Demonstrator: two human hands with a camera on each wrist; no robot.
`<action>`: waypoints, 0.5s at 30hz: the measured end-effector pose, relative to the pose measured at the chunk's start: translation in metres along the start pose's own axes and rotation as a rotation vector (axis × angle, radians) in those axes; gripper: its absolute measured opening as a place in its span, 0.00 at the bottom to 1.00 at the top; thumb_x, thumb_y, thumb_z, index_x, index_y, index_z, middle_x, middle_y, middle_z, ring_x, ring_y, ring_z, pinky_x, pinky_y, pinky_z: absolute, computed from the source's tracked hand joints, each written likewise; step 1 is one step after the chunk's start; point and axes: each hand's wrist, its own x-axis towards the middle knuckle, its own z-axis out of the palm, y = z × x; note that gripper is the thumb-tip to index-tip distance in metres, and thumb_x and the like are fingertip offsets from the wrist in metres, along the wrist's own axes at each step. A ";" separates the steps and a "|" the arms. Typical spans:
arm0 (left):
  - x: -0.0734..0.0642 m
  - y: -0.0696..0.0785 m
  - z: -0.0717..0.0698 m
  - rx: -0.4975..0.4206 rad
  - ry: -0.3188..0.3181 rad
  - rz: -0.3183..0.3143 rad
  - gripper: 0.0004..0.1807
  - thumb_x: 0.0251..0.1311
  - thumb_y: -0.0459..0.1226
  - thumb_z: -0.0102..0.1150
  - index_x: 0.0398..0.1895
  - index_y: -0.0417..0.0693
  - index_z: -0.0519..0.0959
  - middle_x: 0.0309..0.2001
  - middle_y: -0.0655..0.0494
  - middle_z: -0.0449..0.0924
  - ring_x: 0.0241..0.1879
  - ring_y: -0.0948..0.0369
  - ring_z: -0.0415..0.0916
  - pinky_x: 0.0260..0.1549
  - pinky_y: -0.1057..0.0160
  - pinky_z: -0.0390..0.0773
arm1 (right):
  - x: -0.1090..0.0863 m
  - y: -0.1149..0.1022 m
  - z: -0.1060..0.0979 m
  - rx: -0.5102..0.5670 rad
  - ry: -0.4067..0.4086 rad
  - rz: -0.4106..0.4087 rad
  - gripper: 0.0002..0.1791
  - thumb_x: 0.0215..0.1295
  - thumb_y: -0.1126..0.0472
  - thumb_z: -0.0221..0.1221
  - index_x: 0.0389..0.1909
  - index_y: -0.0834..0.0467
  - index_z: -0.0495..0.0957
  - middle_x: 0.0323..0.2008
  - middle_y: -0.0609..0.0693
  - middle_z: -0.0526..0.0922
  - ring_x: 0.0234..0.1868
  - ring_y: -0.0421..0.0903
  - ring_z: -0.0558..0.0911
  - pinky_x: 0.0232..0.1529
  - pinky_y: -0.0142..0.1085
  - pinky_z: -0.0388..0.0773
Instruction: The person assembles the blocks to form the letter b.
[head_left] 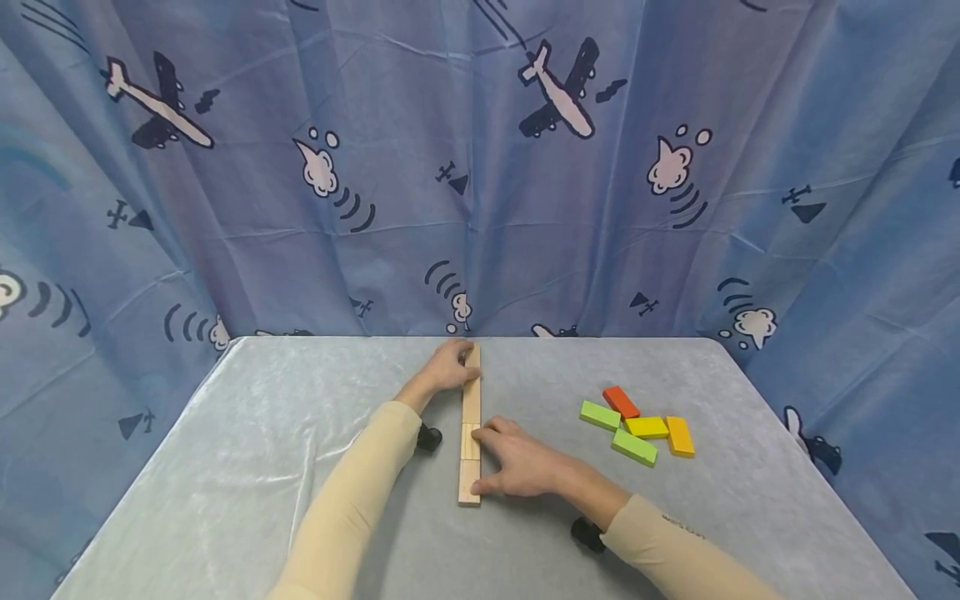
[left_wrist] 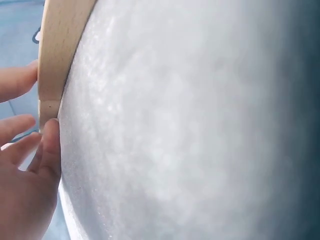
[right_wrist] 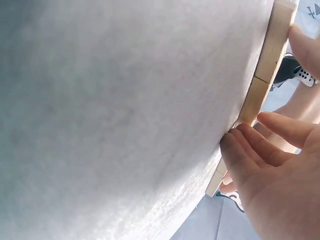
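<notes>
Plain wooden blocks (head_left: 470,404) lie end to end in a straight row running away from me on the grey-white tabletop. At the far end, my left hand (head_left: 447,367) touches the row from the left, its thumb and fingers spread along the blocks. In the left wrist view its fingertips rest against the pale wood (left_wrist: 62,47). Nearer to me, my right hand (head_left: 521,462) touches the row from the right side, fingers and thumb spread apart along the near blocks (head_left: 469,475). The right wrist view shows its extended fingertips against the wooden row (right_wrist: 267,60).
To the right lies a loose group of coloured blocks: a red one (head_left: 621,402), two green ones (head_left: 634,447), a yellow one (head_left: 647,427) and an orange-yellow one (head_left: 680,436). A blue patterned curtain (head_left: 480,167) hangs behind the table (head_left: 277,392) and at its sides.
</notes>
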 end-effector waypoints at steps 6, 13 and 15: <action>-0.002 0.000 -0.001 0.016 -0.016 0.013 0.33 0.65 0.38 0.64 0.71 0.34 0.69 0.73 0.40 0.65 0.71 0.45 0.64 0.69 0.51 0.65 | 0.001 0.000 0.001 0.007 0.004 0.001 0.44 0.59 0.43 0.71 0.70 0.63 0.70 0.59 0.53 0.72 0.58 0.47 0.73 0.60 0.45 0.74; -0.001 0.000 -0.001 0.017 -0.018 0.019 0.33 0.64 0.38 0.64 0.70 0.34 0.69 0.73 0.40 0.64 0.69 0.45 0.66 0.67 0.50 0.67 | 0.001 0.000 0.001 0.015 0.013 0.007 0.42 0.60 0.44 0.71 0.69 0.63 0.70 0.58 0.53 0.72 0.56 0.47 0.73 0.59 0.45 0.74; -0.002 0.000 -0.002 0.014 -0.019 0.018 0.32 0.64 0.38 0.64 0.69 0.34 0.70 0.72 0.40 0.65 0.68 0.45 0.67 0.65 0.50 0.69 | 0.000 0.000 0.002 0.024 0.019 0.005 0.41 0.61 0.44 0.70 0.68 0.63 0.71 0.58 0.53 0.72 0.56 0.47 0.73 0.58 0.46 0.74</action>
